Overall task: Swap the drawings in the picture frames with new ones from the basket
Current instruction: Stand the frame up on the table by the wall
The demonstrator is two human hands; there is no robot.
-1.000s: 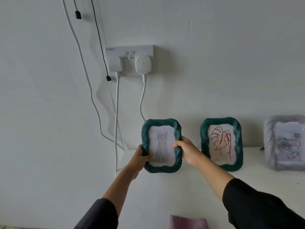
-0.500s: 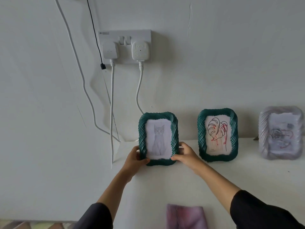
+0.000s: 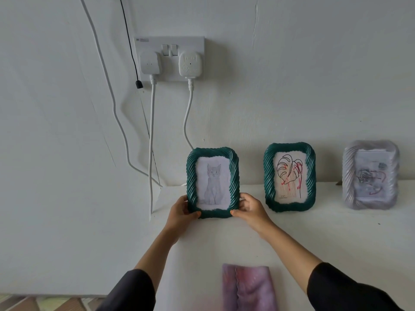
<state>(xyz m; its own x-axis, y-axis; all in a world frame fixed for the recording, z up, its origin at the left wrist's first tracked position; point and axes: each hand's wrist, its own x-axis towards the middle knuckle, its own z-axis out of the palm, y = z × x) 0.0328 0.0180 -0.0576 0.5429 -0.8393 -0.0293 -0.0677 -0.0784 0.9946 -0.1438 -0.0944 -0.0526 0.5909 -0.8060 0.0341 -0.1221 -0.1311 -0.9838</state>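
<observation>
A dark green twisted frame [image 3: 234, 169] with a grey cat drawing [image 3: 213, 184] stands upright on the white tabletop [image 3: 314, 239] near its back left corner. My left hand [image 3: 180, 212] grips its lower left corner, and my right hand [image 3: 251, 208] grips its lower right corner. A second green frame [image 3: 268, 176] with a leaf line drawing [image 3: 289, 177] marked in red stands to the right against the wall. Further right stands a pale lilac frame [image 3: 350, 176] with a faint rose drawing. No basket is in view.
A wall socket [image 3: 169, 58] with two white plugs sits above the cat frame, and white cables [image 3: 152, 142] hang down behind the table's left end. A purple-pink object [image 3: 247, 288] lies at the table's near edge. The table's left edge [image 3: 157, 221] drops off beside my left hand.
Both hands have lowered the cat frame from mid-air onto the tabletop and slid down from its sides to its bottom corners. The view has tilted a little downward.
</observation>
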